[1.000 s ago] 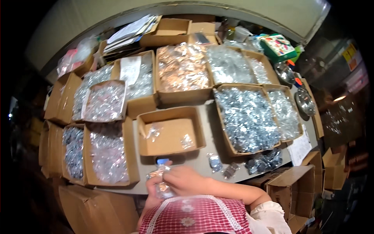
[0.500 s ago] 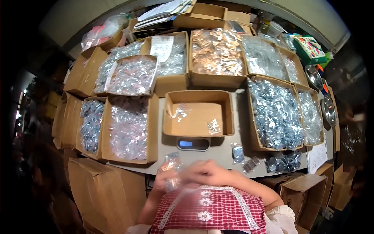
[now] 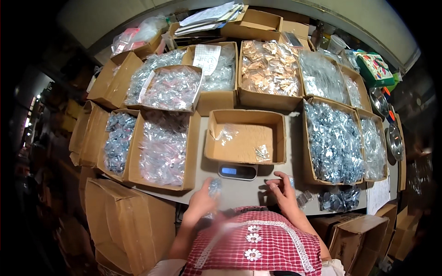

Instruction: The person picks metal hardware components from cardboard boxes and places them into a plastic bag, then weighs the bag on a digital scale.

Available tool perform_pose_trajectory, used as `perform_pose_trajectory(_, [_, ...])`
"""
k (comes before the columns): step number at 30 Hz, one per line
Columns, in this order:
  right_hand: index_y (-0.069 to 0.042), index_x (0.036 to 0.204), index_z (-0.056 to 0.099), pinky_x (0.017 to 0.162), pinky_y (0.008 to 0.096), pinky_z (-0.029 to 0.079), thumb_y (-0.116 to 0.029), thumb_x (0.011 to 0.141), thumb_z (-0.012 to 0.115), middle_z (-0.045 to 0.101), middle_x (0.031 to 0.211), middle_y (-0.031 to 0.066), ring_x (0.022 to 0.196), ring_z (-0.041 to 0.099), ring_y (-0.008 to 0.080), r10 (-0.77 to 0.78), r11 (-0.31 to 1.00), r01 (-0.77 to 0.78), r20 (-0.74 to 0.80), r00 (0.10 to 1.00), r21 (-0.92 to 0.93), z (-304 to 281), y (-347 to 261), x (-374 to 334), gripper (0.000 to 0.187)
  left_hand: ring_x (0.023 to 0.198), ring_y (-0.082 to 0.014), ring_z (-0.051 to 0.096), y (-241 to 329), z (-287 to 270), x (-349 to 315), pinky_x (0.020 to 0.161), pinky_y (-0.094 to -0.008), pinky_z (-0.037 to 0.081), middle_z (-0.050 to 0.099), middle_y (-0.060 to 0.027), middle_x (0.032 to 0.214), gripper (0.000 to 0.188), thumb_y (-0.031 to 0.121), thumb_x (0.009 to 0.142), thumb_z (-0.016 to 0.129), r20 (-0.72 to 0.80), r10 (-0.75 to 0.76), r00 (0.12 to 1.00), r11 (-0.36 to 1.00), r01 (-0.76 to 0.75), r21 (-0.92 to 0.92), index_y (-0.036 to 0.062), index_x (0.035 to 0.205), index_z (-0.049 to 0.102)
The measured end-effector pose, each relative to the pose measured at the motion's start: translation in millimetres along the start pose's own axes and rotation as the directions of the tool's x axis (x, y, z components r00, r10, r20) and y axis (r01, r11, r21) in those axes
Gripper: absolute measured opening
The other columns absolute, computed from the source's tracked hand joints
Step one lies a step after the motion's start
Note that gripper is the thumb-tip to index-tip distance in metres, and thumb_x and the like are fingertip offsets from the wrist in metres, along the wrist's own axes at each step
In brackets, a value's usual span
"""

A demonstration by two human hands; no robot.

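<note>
My left hand (image 3: 201, 202), fingers closed, holds a clear plastic bag of small parts (image 3: 215, 186) in front of the scale; the bag's lower end is blurred against the apron. My right hand (image 3: 282, 195) is at the table's front, thumb and fingers apart. A small bag of bluish metal parts (image 3: 291, 182) shows just past its fingers, mostly hidden by them; contact is unclear. Farther back, a shallow cardboard box (image 3: 246, 158) sits behind the lit display of a small digital scale (image 3: 237, 172). Inside lie a crumpled clear bag (image 3: 227, 133) and a little bag of metal pins (image 3: 262, 153).
Cartons of bagged parts crowd both sides, among them a left carton (image 3: 195, 152) and a right carton (image 3: 309, 158). Copper-coloured pieces (image 3: 270, 69) fill one at the back. Dark bagged parts (image 3: 340, 198) lie at the right, beside a paper sheet (image 3: 378, 195).
My hands have moved apart. The right one has gone from beside the bag in my left hand to the small bluish bag at the right. The whole view has shifted slightly.
</note>
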State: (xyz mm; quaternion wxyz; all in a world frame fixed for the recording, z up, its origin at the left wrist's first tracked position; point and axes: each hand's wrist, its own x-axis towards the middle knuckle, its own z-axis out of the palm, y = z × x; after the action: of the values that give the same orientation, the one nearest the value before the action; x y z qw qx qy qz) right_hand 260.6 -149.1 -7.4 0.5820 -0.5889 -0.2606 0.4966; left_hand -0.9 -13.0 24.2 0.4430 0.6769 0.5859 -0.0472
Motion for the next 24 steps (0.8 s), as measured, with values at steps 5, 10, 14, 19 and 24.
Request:
perform_pose_trajectory(5, [0.001,0.103,0.068,0.080,0.0316,0.053,-0.007,0.093,0.060,0.070,0.100,0.0134,0.089,0.068,0.0206,-0.066,0.882,0.084,0.056,0.996,-0.464,-13.0,-3.2,0.4,0.016,0.086,-0.0349,0.067,2.0,1.9,2.5,0.076,-0.0405,0.051,0.066,-0.0179,0.092,0.060,0.022,0.064,0.077,-0.041,0.035,0.999,0.989,-0.041,-0.139,0.0095,0.115,0.049])
perform_pose_trajectory(10, [0.002,0.102,0.068,0.078,0.0311,0.053,-0.007,0.093,0.059,0.070,0.095,0.0132,0.086,0.068,0.0197,-0.041,0.917,0.060,0.058,0.997,-0.394,-21.8,-7.1,-14.2,0.015,0.082,-0.0124,0.061,-67.5,47.5,17.5,0.065,-0.0345,0.052,0.062,-0.0135,0.101,0.048,0.017,0.074,0.078,-0.326,0.364,0.873,0.850,-0.454,-0.267,0.0062,0.112,0.051])
perform_pose_trajectory(14, [0.004,0.101,0.068,0.075,0.0289,0.053,-0.006,0.094,0.059,0.069,0.093,0.0090,0.081,0.065,0.0152,0.068,0.989,-0.084,-0.134,0.989,-0.120,-43.6,-5.2,-37.0,0.015,0.073,-0.0217,0.063,-59.6,59.5,-7.2,0.059,-0.0301,0.054,0.060,-0.0125,0.089,0.053,0.004,0.059,0.061,-0.132,0.039,0.990,0.418,-0.136,-0.898,0.0044,0.111,0.050])
perform_pose_trajectory(19, [0.002,0.099,0.068,0.070,0.0258,0.052,-0.003,0.093,0.058,0.066,0.092,0.0054,0.078,0.065,0.0133,0.033,0.998,-0.047,-0.349,0.936,-0.033,-80.1,-15.1,-69.9,0.013,0.059,-0.0250,0.057,-47.7,50.4,-28.5,0.046,-0.0332,0.048,0.057,-0.0200,0.089,0.063,0.007,0.067,0.054,-0.107,0.322,0.941,-0.254,-0.023,-0.967,0.0037,0.130,0.048])
perform_pose_trajectory(24, [0.001,0.103,0.067,0.071,0.0236,0.050,-0.004,0.096,0.057,0.066,0.099,0.0055,0.080,0.063,0.0110,-0.060,0.998,0.068,-0.384,0.921,0.005,-101.0,-26.5,-87.4,0.014,0.060,-0.0254,0.054,-18.5,31.7,-65.8,0.046,-0.0354,0.047,0.055,-0.0180,0.085,0.066,0.013,0.072,0.061,-0.270,0.489,0.830,-0.432,-0.038,-0.901,0.0021,0.135,0.044])
